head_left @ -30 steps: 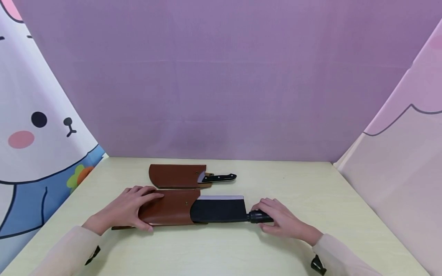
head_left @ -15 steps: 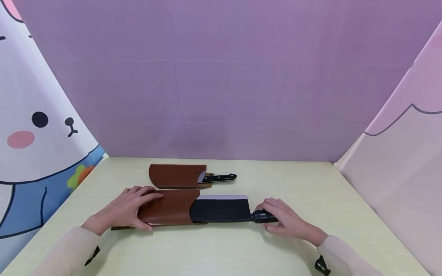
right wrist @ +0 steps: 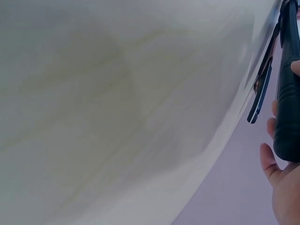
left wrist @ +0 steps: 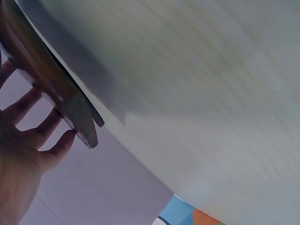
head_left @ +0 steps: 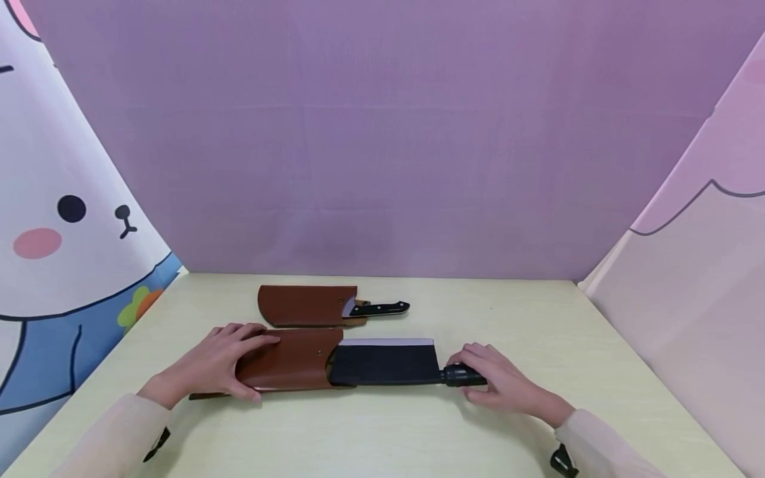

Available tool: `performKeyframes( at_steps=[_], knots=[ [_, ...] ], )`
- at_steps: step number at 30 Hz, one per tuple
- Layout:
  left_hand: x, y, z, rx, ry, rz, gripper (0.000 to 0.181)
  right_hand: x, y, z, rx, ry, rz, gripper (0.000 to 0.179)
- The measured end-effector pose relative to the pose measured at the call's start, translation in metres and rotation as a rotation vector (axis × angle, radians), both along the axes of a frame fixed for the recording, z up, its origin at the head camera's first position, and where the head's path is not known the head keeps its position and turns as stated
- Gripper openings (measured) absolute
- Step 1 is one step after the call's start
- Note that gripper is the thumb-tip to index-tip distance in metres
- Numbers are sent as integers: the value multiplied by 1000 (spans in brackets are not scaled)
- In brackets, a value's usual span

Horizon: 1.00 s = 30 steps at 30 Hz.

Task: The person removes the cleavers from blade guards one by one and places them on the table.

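Purple backdrop (head_left: 382,139) at 12 o'clock, pale surface (head_left: 382,438) beneath. Left hand (head_left: 221,358) at 8 o'clock: fingers spread, bent round brown sheath (head_left: 293,358). Cleaver (head_left: 385,362) at sheath's 3 o'clock, blade end at mouth; overlap unclear. Right hand (head_left: 499,382) at 5 o'clock: fingers wrapped about black handle (head_left: 463,376). Judged risk: nicked leather from handle tilt; sheath drift from slack left grip.

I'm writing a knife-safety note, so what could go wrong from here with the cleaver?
The pale edge of the cleaver shows beyond the mouth of the larger sheath, so a hand straying there might get cut. If the right hand slipped on the black handle, or the left hand lost hold of the sheath, the blade could jerk. The smaller knife lies just beyond, so a sideways swing might knock it.
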<state>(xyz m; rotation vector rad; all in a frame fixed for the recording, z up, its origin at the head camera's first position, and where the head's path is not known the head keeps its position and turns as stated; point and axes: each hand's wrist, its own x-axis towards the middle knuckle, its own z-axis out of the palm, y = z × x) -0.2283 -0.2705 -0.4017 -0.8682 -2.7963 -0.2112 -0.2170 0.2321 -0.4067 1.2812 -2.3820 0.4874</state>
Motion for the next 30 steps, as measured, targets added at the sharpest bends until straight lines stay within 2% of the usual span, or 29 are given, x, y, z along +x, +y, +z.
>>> performKeyframes(
  at_steps=[9,25,30],
  knots=[
    [1,-2,-2,0,38,-5,92,0,5,0,-1,0,14,41],
    [1,-5,-2,-3,-10,7,93,-1,16,2,-19,12,-14,44],
    [1,-4,-2,1,-18,3,91,0,19,4,-48,32,11,46]
  ],
)
